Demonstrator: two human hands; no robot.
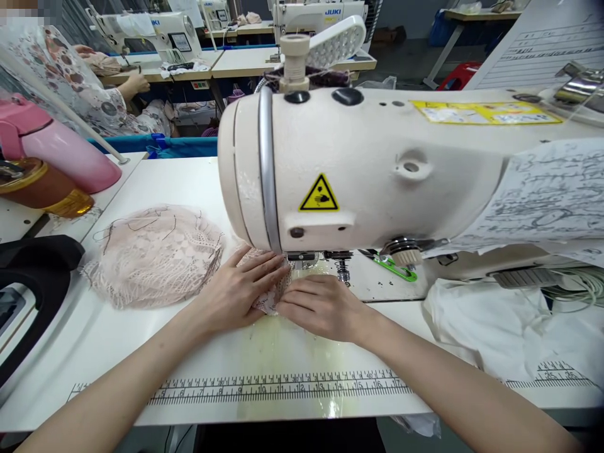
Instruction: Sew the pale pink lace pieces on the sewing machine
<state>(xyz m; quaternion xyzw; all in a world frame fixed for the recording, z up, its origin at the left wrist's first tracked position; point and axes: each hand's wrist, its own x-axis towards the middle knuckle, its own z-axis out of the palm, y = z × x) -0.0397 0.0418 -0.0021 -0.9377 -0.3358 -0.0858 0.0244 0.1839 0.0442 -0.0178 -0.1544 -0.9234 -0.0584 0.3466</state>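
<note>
A small piece of pale pink lace fabric (pixel 270 298) lies beneath the head of a sewing machine (pixel 377 170), partly covered by my hands. My left hand (pixel 236 286) rests flat over its left side, fingers stretched toward the needle area. On the right, my right hand (pixel 325 305) has its fingers pressed together on the lace's edge, close to the presser foot; its thumb is hidden. The needle itself cannot be made out. Left of my hands sits a round heap of pink lace pieces (pixel 155 255) with loose dark threads.
White cloth (pixel 486 327) lies right of the machine bed, near a green tool (pixel 394 269). A printed ruler (pixel 283 387) runs along the table's front. A pink bottle (pixel 61 145), an amber jar (pixel 47 189) and a black-framed object (pixel 42 296) stand left. A co-worker's patterned sleeve (pixel 89 88) shows behind.
</note>
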